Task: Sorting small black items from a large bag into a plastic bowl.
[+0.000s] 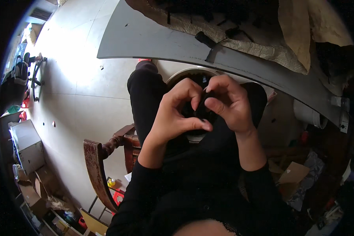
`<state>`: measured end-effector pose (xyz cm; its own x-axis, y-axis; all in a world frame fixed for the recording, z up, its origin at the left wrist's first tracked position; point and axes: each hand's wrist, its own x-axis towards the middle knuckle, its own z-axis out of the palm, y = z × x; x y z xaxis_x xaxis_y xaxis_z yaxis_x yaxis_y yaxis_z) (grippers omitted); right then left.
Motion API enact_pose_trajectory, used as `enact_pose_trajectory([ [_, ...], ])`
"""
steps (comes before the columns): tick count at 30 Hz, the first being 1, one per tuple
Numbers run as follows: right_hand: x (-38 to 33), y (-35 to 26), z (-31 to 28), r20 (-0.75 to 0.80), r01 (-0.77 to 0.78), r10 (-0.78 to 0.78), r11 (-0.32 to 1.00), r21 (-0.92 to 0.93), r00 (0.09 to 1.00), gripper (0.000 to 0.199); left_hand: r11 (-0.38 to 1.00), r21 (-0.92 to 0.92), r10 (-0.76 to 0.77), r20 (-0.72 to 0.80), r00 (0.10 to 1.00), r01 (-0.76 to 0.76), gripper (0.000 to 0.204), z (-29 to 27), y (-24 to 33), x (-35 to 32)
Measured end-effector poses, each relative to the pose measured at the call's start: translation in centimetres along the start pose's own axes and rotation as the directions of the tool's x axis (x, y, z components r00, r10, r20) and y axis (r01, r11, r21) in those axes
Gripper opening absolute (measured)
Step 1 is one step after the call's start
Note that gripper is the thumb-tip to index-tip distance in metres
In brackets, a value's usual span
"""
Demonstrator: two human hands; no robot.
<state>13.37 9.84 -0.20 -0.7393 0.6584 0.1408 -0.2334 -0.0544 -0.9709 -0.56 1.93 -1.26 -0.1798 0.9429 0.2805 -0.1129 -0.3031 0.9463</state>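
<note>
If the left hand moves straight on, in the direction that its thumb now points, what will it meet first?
Most likely the right hand, near its wrist: the thumb of the left hand points rightward at it. Depth is unclear in this single view, so it might pass above or below.

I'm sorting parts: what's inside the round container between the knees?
Dark contents, too shadowed to identify, show in the container; the left hand and right hand hide much.
</note>
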Motion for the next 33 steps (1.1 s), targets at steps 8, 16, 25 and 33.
enact_pose_trajectory([
  [8,-0.5,-0.5,0.2,0.040,0.069,-0.061,0.967,-0.244,0.997,0.014,0.924,-0.264,-0.325,-0.160,0.932,0.277,0.023,0.8,1.6,-0.5],
  [16,-3.1,1.0,0.9,-0.172,0.099,-0.187,0.902,-0.420,0.967,0.010,0.842,-0.508,-0.245,-0.057,0.968,0.182,0.013,1.1,-0.6,-1.0],
  [25,-3.3,1.6,0.9,-0.104,0.106,-0.161,0.907,-0.407,0.981,0.014,0.812,-0.520,-0.304,0.009,0.953,0.264,0.017,1.0,-1.1,-2.2],
  [33,-4.3,0.6,1.3,-0.001,0.250,-0.357,0.654,-0.714,0.934,0.017,0.680,-0.698,-0.293,0.021,0.956,0.223,0.014,2.1,-1.2,-2.1],
])
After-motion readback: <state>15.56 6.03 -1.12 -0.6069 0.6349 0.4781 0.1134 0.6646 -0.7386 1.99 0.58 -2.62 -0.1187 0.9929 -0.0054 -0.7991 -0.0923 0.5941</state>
